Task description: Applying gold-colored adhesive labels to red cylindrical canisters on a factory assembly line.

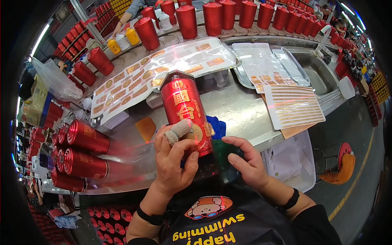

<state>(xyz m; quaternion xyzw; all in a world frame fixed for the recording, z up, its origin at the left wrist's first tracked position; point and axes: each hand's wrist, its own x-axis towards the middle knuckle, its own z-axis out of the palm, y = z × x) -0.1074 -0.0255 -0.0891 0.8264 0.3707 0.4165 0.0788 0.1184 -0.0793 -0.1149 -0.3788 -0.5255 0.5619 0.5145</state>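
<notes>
A red bottle (pixel 182 100) with gold lettering lies in front of me, its neck in a dark angled rest (pixel 188 75). My left hand (pixel 175 163) is at its lower side. A whitish cloth finger cover (pixel 178 130) on that hand lies against the bottle, and its thumb and forefinger are slightly apart. My right hand (pixel 249 165) grips a dark green flat sheet (pixel 226 161) between thumb and fingers, beside the bottle's base. A small gold sticker (pixel 210 130) shows at the bottle's right side. Blue cloth (pixel 217 125) is bunched next to it.
Sheets of gold stickers (pixel 139 77) lie beyond the bottle; a striped gold sheet (pixel 295 107) is at right. Several red bottles (pixel 87 136) lie stacked at left. Others stand on a curved conveyor (pixel 196 34). A sink (pixel 320 77) is far right. An orange piece (pixel 145 128) lies left.
</notes>
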